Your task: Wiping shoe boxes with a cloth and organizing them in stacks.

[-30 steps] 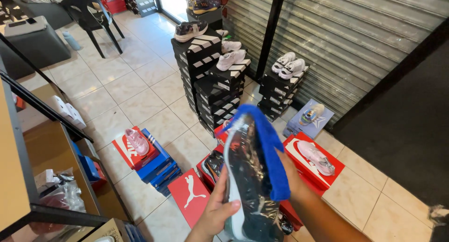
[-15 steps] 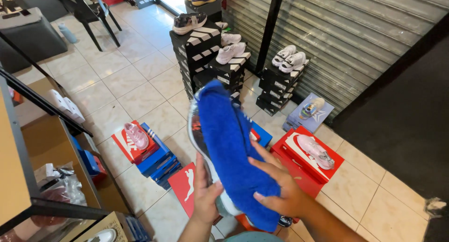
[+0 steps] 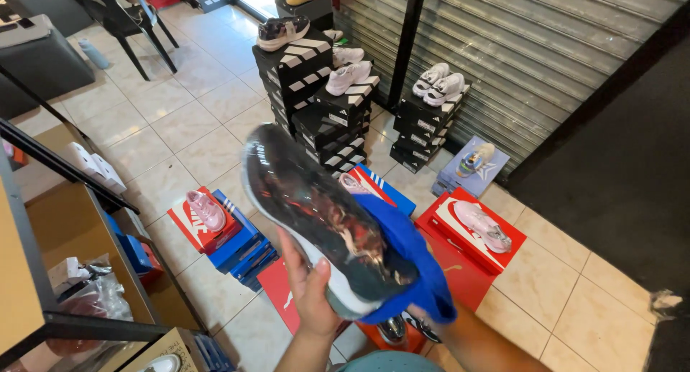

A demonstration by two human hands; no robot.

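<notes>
Blue cloth (image 3: 410, 264), one shoe (image 3: 316, 214), two hands

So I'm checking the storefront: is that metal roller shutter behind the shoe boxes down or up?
Down. The shutter has its grey slats reaching the tiled floor behind the black box stacks.

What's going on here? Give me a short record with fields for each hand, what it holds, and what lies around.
Left hand: grips a dark shoe wrapped in clear film from below, thumb on its white edge.
Right hand: hidden beneath a blue cloth against the shoe's side.
Floor: pale tiles.
Around: stacked black shoe boxes topped with shoes; pink shoe on a red box; black chair.
</notes>
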